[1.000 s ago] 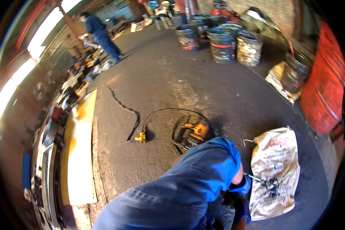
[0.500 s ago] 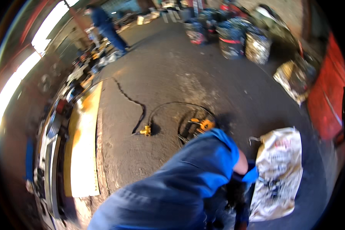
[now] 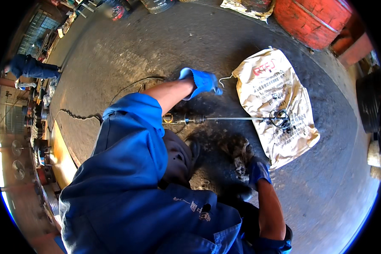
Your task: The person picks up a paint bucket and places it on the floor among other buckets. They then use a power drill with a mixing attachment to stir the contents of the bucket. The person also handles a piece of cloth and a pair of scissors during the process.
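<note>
My left hand (image 3: 202, 84), in a blue glove, reaches out above the dark floor with its fingers extended and nothing visible in them. It is close to the string at the corner of a white printed sack (image 3: 264, 91). My right hand (image 3: 258, 171), also gloved in blue, is closed on a dirty, dark rag (image 3: 237, 156) beside the sack's near edge. Between the hands lies a power mixer (image 3: 190, 119); my left arm partly hides its body. The mixer's long metal rod ends in a round wire stirring head (image 3: 280, 119) resting on the sack.
A red drum (image 3: 311, 21) lies at the far right, with dark buckets (image 3: 156, 4) along the far edge. A black cable (image 3: 78, 114) trails over the floor at left, by a yellowish board (image 3: 62, 152). Another person (image 3: 31, 67) bends at far left.
The view has swung, bringing the sack toward the middle. My left hand, its glove only partly seen before, now shows whole, stretched forward. The mixer's rod and stirring head have come into view.
</note>
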{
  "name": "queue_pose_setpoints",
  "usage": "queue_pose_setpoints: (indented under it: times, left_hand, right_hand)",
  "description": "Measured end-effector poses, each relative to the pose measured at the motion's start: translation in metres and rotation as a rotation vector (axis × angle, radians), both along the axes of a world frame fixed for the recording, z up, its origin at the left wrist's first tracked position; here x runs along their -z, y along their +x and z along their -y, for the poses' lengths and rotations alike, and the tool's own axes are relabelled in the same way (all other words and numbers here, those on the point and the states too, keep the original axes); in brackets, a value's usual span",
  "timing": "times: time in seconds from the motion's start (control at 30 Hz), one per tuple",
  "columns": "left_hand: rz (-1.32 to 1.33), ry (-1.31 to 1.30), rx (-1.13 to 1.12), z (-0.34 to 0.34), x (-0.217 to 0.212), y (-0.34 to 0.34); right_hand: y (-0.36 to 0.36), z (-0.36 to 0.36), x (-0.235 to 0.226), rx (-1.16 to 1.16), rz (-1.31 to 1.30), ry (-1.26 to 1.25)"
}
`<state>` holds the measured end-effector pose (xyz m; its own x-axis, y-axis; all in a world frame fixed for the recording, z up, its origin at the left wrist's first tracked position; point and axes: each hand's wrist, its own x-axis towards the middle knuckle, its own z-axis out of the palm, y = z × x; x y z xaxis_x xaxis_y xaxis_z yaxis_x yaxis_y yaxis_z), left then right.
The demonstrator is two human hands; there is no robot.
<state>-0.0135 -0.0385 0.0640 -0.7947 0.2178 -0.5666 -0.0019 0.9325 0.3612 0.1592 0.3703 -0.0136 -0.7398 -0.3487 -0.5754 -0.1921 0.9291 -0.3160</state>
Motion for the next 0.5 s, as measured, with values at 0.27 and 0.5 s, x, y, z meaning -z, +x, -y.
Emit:
queue_pose_setpoints:
  times: [0.27, 0.5]
  left_hand:
    - [0.1, -0.101, 0.361, -0.068, -0.033, -0.012]
    - [-0.131, 0.164, -0.021, -0.023, -0.053, -0.04]
  right_hand:
    - [-0.008, -0.022, 0.016, 0.026, -0.106, 0.071]
    - [-0.037, -0.009, -0.048, -0.018, 0.353, 0.359]
